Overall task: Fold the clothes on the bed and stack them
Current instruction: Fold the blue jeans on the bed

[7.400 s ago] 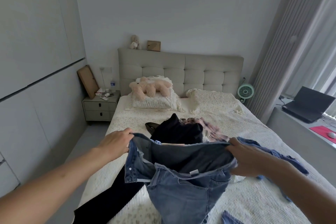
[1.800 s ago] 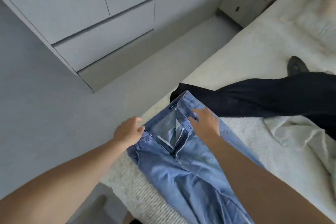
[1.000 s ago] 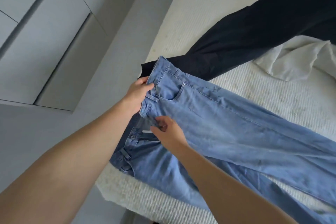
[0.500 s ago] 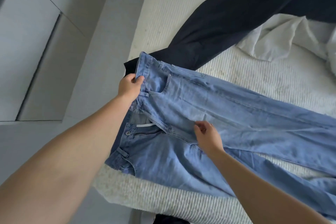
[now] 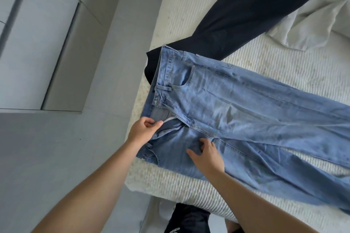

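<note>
Light blue jeans [image 5: 236, 108] lie spread on the bed's corner, waistband toward the bed's edge, legs running off to the right. The fly is open. My left hand [image 5: 143, 130] pinches the waistband at the open fly, thumb and fingers curled on the denim. My right hand [image 5: 205, 155] rests with spread fingers on the crotch area of the nearer leg. A pair of dark navy trousers [image 5: 251, 13] lies behind the jeans, partly under their waistband.
The bed [image 5: 181, 185] has a cream ribbed cover; its corner sits just below my hands. A crumpled white garment [image 5: 310, 24] lies at the upper right. Grey floor [image 5: 56, 157] and grey cabinets [image 5: 37, 43] are to the left. A dark garment [image 5: 187, 219] shows below the bed's edge.
My left hand slid down the waistband from the upper belt loop to the open fly. My right hand moved slightly along the crotch and spread flat. The jeans lie flatter.
</note>
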